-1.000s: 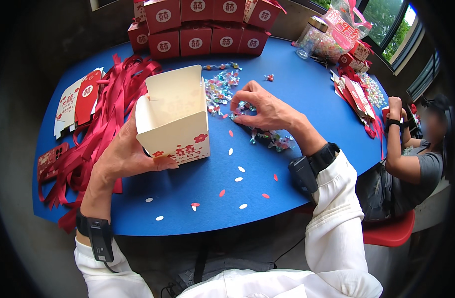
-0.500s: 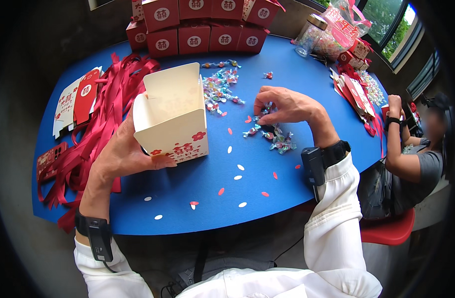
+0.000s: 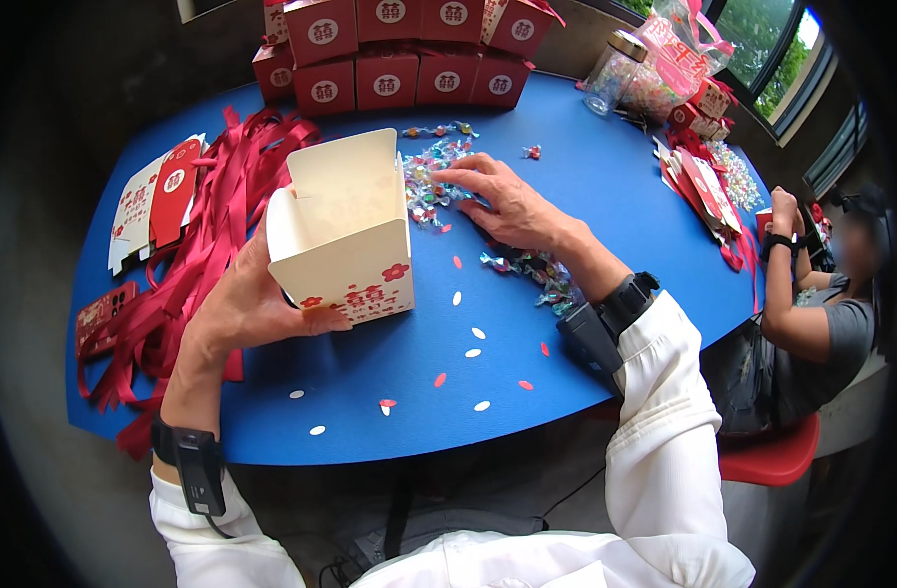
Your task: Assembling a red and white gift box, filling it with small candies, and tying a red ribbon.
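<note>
My left hand (image 3: 244,302) grips an upright cream gift box (image 3: 362,265) with red flower prints, its flaps standing up. The thumb lies along the box's lower front edge, and the other fingers are hidden behind its left side. Right of the box, my right hand (image 3: 515,208) reaches over a pile of wrapped candies (image 3: 427,171), fingers stretched and apart at its right edge. Nothing shows between those fingers. Under my right wrist lies a smaller cluster of wrapped candies (image 3: 543,269). What is inside the box cannot be made out.
Red ribbons (image 3: 235,186) and flat boxes (image 3: 156,201) lie left. Stacked red boxes (image 3: 387,78) stand behind; a candy jar (image 3: 613,73) is far right. Paper petals (image 3: 440,379) dot the blue table (image 3: 301,431). A co-worker (image 3: 811,323) sits at right.
My right hand has moved left and away from the smaller candy cluster to the main pile, its fingers spreading. My left hand and the box have stayed nearly still.
</note>
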